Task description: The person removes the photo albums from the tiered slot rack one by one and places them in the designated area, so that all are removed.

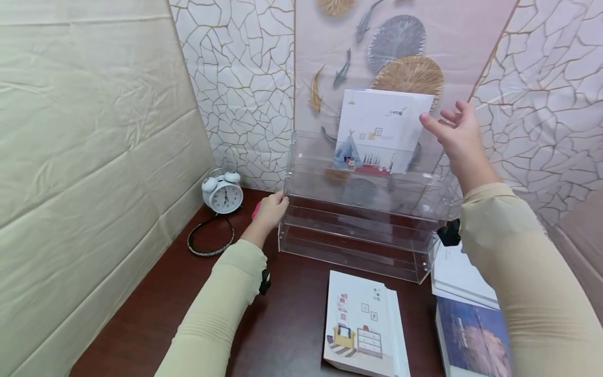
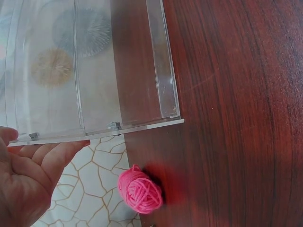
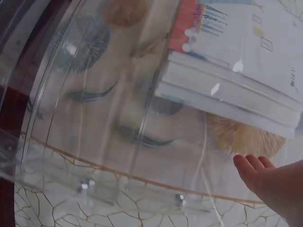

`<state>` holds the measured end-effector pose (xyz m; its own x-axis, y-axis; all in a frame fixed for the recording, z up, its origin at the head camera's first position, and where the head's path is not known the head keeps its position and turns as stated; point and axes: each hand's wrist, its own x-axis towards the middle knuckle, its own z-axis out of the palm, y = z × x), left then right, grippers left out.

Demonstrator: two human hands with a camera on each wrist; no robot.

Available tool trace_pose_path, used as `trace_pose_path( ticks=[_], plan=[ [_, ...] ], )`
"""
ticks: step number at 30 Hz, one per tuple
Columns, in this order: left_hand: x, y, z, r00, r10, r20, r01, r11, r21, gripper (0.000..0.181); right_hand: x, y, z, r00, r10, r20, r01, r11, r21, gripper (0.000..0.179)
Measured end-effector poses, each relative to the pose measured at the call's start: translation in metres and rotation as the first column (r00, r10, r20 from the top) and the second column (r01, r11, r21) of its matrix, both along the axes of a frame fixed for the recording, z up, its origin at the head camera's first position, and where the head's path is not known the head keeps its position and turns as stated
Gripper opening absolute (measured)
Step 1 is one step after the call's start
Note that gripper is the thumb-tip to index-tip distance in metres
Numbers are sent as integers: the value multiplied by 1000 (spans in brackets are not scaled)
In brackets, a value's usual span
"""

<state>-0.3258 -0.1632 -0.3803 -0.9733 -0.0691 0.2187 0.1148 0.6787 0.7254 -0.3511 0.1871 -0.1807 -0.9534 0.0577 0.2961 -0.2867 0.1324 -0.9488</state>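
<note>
A clear acrylic rack (image 1: pixel 348 241) with stepped tiers stands on the dark wood table. My left hand (image 1: pixel 271 209) holds its left side panel; in the left wrist view the thumb of this hand (image 2: pixel 28 175) lies on one face and the fingers on the other. On the rack's top tier a white book (image 1: pixel 381 133) with a blue tent drawing stands upright, leaning back a little. Beside its right edge my right hand (image 1: pixel 459 136) is raised with fingers extended, holding nothing. The right wrist view shows a gap between those fingertips (image 3: pixel 241 163) and the book's pages (image 3: pixel 227 97).
A white book (image 1: pixel 360 324) with a yellow armchair drawing lies before the rack. More books, one with a blue-and-pink cover (image 1: pixel 476 335), lie at the right. On the left are a white alarm clock (image 1: pixel 223 193), a dark cord loop (image 1: pixel 210 251) and a pink yarn ball (image 2: pixel 139 190).
</note>
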Motion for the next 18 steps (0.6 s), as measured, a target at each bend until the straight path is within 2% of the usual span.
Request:
trace_pose_path(
  ticks=[8, 15, 18],
  plan=[
    [3, 3, 0, 1000, -1, 15, 1, 1000, -3, 44, -10, -10, -12, 997, 17, 71, -27, 989, 145, 95],
    [2, 1, 1, 1000, -8, 12, 8, 1000, -7, 42, -20, -16, -16, 996, -54, 66, 41, 980, 194, 83],
    [1, -1, 0, 1000, 0, 3, 0, 1000, -17, 42, -26, -17, -17, 994, -82, 71, 59, 958, 281, 77]
  ],
)
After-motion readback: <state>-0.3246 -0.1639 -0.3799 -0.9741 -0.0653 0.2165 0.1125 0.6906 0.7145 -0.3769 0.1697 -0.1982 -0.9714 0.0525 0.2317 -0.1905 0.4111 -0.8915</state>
